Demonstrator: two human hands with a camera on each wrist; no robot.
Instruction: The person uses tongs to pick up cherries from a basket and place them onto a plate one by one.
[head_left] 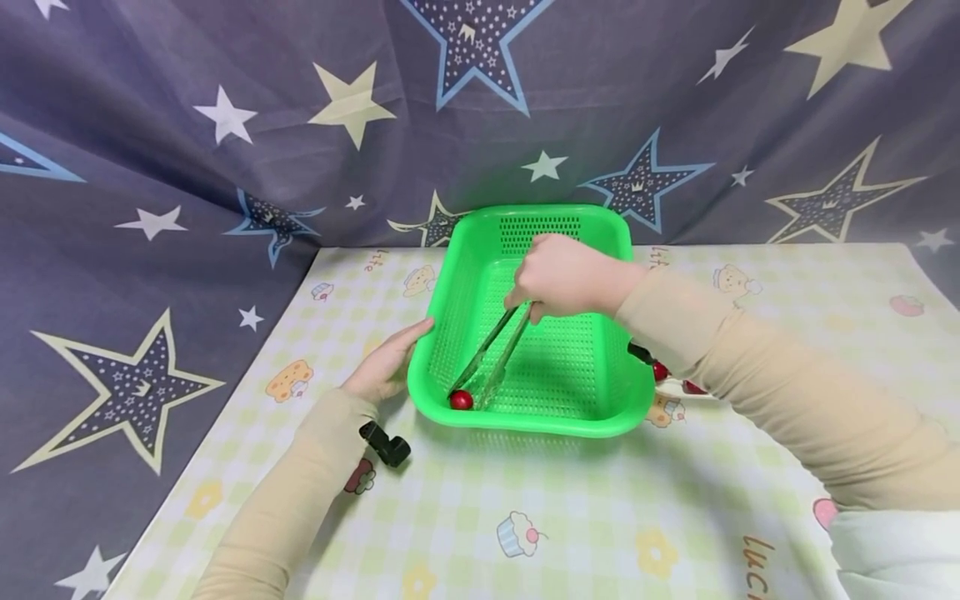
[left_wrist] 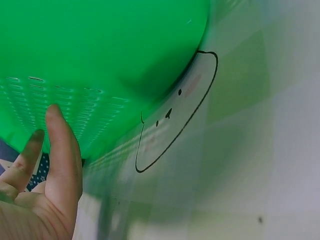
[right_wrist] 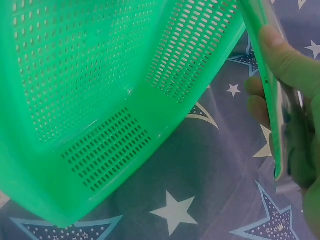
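A green plastic basket (head_left: 534,423) with perforated walls and floor stands on the table. My right hand (head_left: 562,275) is over it and grips metal tongs (head_left: 491,367), which slant down into the basket's near left corner. At their tips sits a small shiny red ball-shaped piece (head_left: 461,400), like a cherry tomato. In the right wrist view the thumb and fingers wrap the tongs (right_wrist: 280,125) near their handle end. My left hand (head_left: 386,362) rests at the basket's left side, its fingers extended along the outer wall, as the left wrist view shows.
Right of the basket, a white dish (head_left: 682,387) with red pieces (head_left: 693,387) is partly hidden by the right sleeve. A patterned checked cloth (head_left: 585,508) covers the table. A dark curtain with stars (head_left: 352,100) hangs close behind the basket. Each wrist carries a black camera mount (head_left: 385,443).
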